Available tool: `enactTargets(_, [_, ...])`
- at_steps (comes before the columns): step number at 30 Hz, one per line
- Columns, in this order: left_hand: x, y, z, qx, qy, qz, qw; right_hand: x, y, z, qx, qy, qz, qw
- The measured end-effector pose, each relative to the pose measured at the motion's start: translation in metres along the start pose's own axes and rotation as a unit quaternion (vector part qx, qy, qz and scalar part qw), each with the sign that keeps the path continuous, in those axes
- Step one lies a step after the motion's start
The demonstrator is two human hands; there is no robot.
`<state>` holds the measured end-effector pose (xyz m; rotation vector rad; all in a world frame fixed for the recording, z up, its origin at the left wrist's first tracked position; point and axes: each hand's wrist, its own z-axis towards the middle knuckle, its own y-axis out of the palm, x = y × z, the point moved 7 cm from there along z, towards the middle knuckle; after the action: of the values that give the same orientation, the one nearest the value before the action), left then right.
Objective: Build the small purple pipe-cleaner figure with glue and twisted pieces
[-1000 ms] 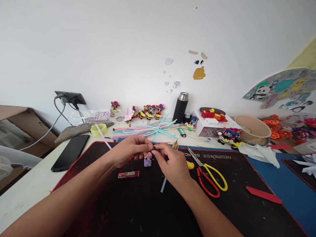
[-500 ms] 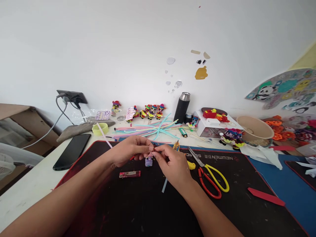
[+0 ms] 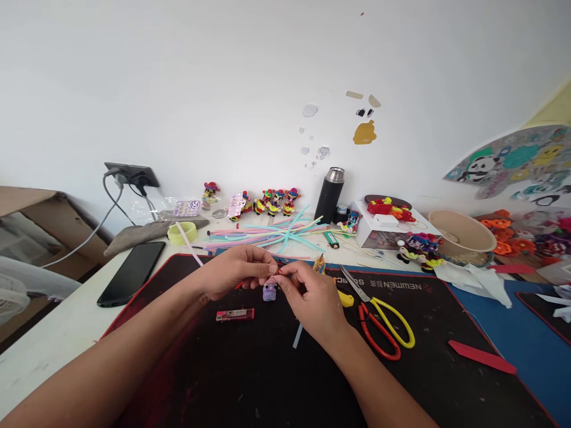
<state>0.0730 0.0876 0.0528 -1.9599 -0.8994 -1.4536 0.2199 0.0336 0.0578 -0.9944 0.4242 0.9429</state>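
Observation:
My left hand (image 3: 247, 270) and my right hand (image 3: 312, 297) meet over the black mat (image 3: 214, 368), fingertips closed in a pinch. Between them shows a small red piece (image 3: 280, 271), mostly hidden by the fingers. Just below the fingertips is a small purple fuzzy figure (image 3: 269, 292); I cannot tell whether it rests on the mat or hangs from the fingers. A pink-red lighter (image 3: 235, 315) lies beneath my left hand. Scissors (image 3: 379, 315) with one red and one yellow handle lie open to the right of my right hand.
Pastel pipe cleaners (image 3: 267, 233) lie in a pile behind my hands. A black thermos (image 3: 329, 196), several small fuzzy dolls (image 3: 276, 203) and a white box (image 3: 392, 232) stand along the wall. A phone (image 3: 131, 273) is at left; a red strip (image 3: 482, 356) is at right.
The view has shifted very slightly. Both hands keep their pinch in the same place, with only small finger movement around the red piece.

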Motion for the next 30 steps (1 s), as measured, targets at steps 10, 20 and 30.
enactTargets(10, [-0.0021, 0.0004, 0.0018, 0.01, -0.005, -0.008, 1.0, -0.0003, -0.0002, -0.0009, 0.002, 0.0, -0.012, 1.0])
enactTargets(20, [-0.0059, 0.0012, 0.0036, 0.021, -0.01, -0.028, 0.999, 0.0, -0.0007, -0.0013, 0.013, -0.004, -0.023, 1.0])
enactTargets(30, [-0.0054, 0.0017, 0.0026, 0.03, -0.016, -0.033, 0.999, -0.0031, -0.0014, 0.0002, 0.014, -0.008, -0.024, 1.0])
